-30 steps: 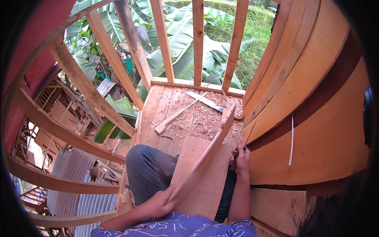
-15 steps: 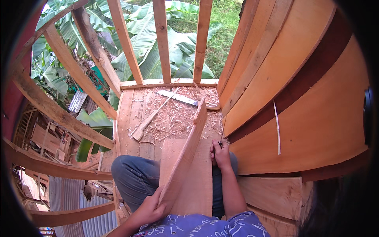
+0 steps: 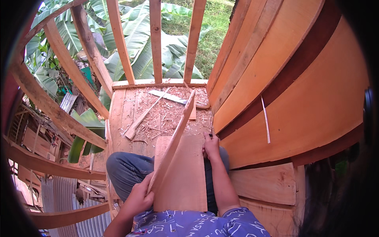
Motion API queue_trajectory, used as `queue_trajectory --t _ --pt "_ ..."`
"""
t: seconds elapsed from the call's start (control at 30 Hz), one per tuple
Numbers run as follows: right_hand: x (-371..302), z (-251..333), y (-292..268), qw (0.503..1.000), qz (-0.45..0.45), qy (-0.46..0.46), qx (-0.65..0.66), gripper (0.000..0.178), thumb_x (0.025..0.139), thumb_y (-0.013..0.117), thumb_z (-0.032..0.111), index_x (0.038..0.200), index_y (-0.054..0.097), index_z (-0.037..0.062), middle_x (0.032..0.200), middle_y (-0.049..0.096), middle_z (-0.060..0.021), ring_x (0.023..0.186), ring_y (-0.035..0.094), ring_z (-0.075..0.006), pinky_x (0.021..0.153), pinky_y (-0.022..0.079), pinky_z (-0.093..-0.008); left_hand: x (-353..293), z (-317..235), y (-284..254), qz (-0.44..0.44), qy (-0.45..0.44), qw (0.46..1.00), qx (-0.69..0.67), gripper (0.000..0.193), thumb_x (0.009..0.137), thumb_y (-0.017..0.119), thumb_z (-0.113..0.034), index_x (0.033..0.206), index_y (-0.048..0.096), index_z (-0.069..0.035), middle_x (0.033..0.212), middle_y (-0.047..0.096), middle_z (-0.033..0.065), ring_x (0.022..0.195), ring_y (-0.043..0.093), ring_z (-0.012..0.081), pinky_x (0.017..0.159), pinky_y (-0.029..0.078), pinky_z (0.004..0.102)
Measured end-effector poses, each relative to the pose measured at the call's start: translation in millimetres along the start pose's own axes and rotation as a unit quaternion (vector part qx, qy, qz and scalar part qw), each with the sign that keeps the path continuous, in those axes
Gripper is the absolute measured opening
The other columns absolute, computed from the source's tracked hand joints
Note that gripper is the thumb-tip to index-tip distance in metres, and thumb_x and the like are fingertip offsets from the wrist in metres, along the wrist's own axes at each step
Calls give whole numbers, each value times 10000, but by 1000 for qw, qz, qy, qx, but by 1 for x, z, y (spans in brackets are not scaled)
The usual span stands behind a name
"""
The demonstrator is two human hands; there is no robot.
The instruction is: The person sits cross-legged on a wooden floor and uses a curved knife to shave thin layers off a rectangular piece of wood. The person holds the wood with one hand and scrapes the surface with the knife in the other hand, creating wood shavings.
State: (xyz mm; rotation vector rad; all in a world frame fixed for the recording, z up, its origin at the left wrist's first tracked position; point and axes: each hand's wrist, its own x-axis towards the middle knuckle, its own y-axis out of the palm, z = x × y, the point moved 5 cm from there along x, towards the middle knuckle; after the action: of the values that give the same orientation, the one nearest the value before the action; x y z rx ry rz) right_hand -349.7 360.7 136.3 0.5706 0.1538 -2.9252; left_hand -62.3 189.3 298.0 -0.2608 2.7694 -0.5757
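My left hand (image 3: 141, 196) grips the near end of a wooden board (image 3: 171, 144), which stands tilted on its long edge and points away from me. Beneath it, a wider flat board (image 3: 183, 179) lies across my lap. To the right of that flat board, my right hand (image 3: 212, 147) is closed around a small tool with a dark handle (image 3: 210, 135). A thin tip seems to rise from it, though its kind is too small to make out.
Wood shavings (image 3: 169, 114) cover the plank floor ahead, with a long-bladed knife (image 3: 166, 96) and a narrow wooden stick (image 3: 142, 120) among them. Slatted wooden railings (image 3: 156, 43) enclose the front and left. Wood panels (image 3: 308, 106) form the right wall, where a thin pale strip (image 3: 265, 120) hangs.
The held board has turned more edge-on, showing less of its face and more of the flat board. The whole view has shifted slightly. Both hands keep their holds.
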Motion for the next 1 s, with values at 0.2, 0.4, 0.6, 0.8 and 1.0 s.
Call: queue_trajectory --t 0.2,0.4,0.6,0.8,1.0 --pt "15 0 10 991 126 44 -30 257 914 700 257 867 569 41 608 473 9 406 454 -104 340 365 -277 -11 11 0 -12 -6 1000 -13 638 802 489 -40 1434 403 -35 987 638 343 980 638 491 854 509 451" --pt "-19 -3 21 980 197 -7 -17 370 815 778 67 732 423 129 869 676 -72 415 441 -69 325 345 -250 -28 0 -6 -15 -44 999 25 640 809 496 -31 1442 400 -40 938 632 342 943 632 496 805 506 493" --pt "-20 -8 23 976 202 -27 78 329 844 714 14 751 419 127 1147 687 -117 400 427 -50 321 347 -231 -34 -26 -14 -16 -66 997 48 660 797 504 1 1447 391 -22 1065 619 344 984 613 502 823 491 520" --pt "-38 1 14 997 5 -67 48 205 930 672 111 805 512 80 905 655 -60 413 428 -36 343 337 -220 -24 -14 2 -44 -45 994 90 666 800 498 45 1455 391 -13 1068 629 335 1034 626 476 872 514 457" --pt "-80 5 -6 966 98 -203 -129 410 986 623 359 791 563 4 579 407 11 571 411 -33 501 329 -266 -8 -7 11 -21 15 987 158 666 774 503 70 1431 395 49 1319 520 337 1252 502 472 1049 434 468"
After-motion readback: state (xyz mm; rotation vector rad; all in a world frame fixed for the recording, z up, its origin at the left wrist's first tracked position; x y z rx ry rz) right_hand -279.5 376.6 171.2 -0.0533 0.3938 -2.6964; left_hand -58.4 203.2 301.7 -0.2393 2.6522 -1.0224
